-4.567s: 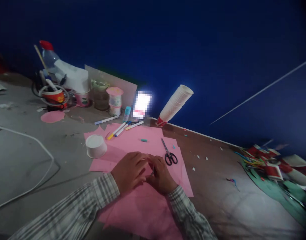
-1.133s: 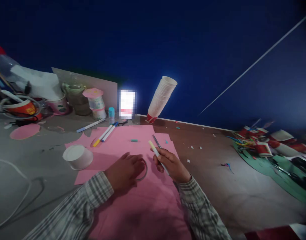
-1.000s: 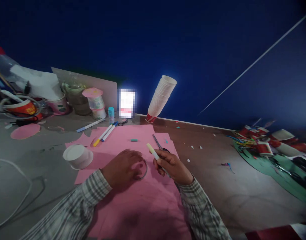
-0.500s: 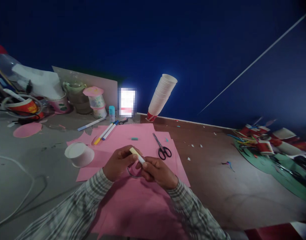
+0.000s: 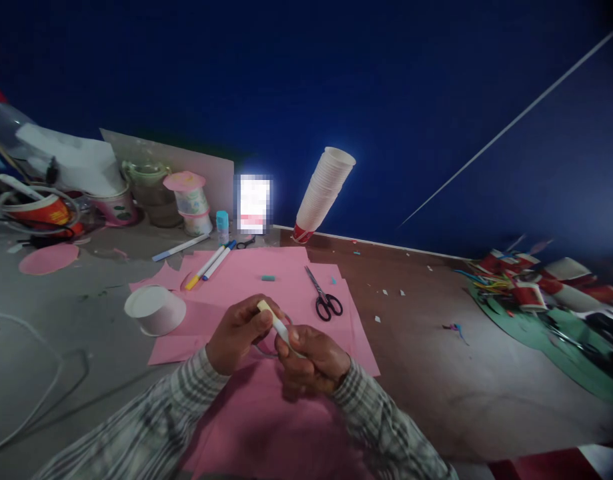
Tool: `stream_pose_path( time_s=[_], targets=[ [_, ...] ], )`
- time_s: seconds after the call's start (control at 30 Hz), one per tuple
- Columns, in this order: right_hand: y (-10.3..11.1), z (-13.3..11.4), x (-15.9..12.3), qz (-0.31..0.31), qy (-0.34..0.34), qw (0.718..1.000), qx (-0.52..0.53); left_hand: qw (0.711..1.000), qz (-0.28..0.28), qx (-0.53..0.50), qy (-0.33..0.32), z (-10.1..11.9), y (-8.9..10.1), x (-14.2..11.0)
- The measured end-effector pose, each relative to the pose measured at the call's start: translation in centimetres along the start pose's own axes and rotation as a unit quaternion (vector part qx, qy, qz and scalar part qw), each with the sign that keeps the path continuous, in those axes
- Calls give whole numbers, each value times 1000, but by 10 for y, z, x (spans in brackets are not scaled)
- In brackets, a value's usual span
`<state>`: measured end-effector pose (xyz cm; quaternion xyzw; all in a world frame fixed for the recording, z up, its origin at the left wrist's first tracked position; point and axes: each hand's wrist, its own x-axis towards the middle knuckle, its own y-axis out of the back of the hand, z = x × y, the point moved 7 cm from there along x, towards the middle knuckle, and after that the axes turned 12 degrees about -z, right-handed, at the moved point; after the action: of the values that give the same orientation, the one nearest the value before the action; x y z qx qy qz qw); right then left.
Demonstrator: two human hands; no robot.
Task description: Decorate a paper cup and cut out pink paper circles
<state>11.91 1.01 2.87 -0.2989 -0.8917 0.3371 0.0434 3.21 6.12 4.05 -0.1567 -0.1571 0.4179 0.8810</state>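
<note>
Both my hands meet over the pink paper sheets point(image 5: 291, 270). My right hand point(image 5: 311, 360) is closed round the barrel of a white marker point(image 5: 279, 325). My left hand point(image 5: 239, 330) pinches the marker's pale yellow cap end between thumb and fingers. A drawn circle on the paper shows partly between the hands. Black-handled scissors point(image 5: 325, 299) lie on the pink paper just right of my hands. A white paper cup point(image 5: 155, 310) lies upside down to the left.
Several markers point(image 5: 211, 261) lie at the paper's far edge. A leaning stack of white cups point(image 5: 322, 193) stands by the blue wall. Jars, tubs and a bottle crowd the back left. A white cable point(image 5: 31, 400) crosses the floor left. Craft scraps point(image 5: 536, 293) lie right.
My right hand brought the marker in from the right towards my left hand, which left the paper and took hold of the cap end. The scissors became uncovered.
</note>
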Motion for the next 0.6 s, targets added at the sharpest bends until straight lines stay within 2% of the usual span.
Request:
stream_pose_path(
  time_s=[0.03, 0.07, 0.1, 0.13, 0.17, 0.2, 0.27, 0.3, 0.33, 0.37, 0.4, 0.47, 0.5, 0.53, 0.6],
  targets=[
    [-1, 2, 1, -9, -8, 1000, 0, 1000, 0, 2, 0, 0, 0, 0],
    [0, 1, 1, 6, -8, 999, -36, 1000, 4, 5, -1, 0, 1, 0],
    [4, -2, 1, 47, -2, 993, -106, 1000, 13, 8, -2, 0, 2, 1],
    [8, -8, -1, 109, 13, 974, -200, 1000, 25, 8, -3, -1, 3, 1],
    [11, -17, -5, 180, 31, 935, -304, 999, 41, 7, -3, -2, 5, 2],
    [11, -26, -10, 244, 48, 882, -400, 998, 58, 4, -2, -3, 7, 2],
    [4, -38, -17, 325, 68, 783, -525, 997, 83, 0, 2, -6, 8, 2],
    [2, -41, -19, 344, 74, 758, -550, 996, 88, 1, 4, -6, 8, 2],
    [2, -42, -20, 348, 75, 756, -550, 996, 87, 4, 3, -5, 8, 2],
    [3, -41, -20, 336, 73, 779, -524, 997, 80, 7, 0, -4, 6, 2],
    [6, -37, -18, 305, 68, 823, -474, 998, 66, 7, -4, -1, 5, 3],
    [7, -21, -9, 184, 46, 932, -310, 1000, 21, -4, -9, 2, -1, 3],
    [2, -12, -4, 105, 29, 971, -214, 1000, -11, -12, -9, 3, -6, 4],
    [-4, -3, -1, 31, 15, 992, -124, 999, -46, -17, -5, 4, -11, 5],
    [-15, 9, 4, -68, 3, 998, 5, 994, -105, -22, 6, 3, -20, 5]
  ],
)
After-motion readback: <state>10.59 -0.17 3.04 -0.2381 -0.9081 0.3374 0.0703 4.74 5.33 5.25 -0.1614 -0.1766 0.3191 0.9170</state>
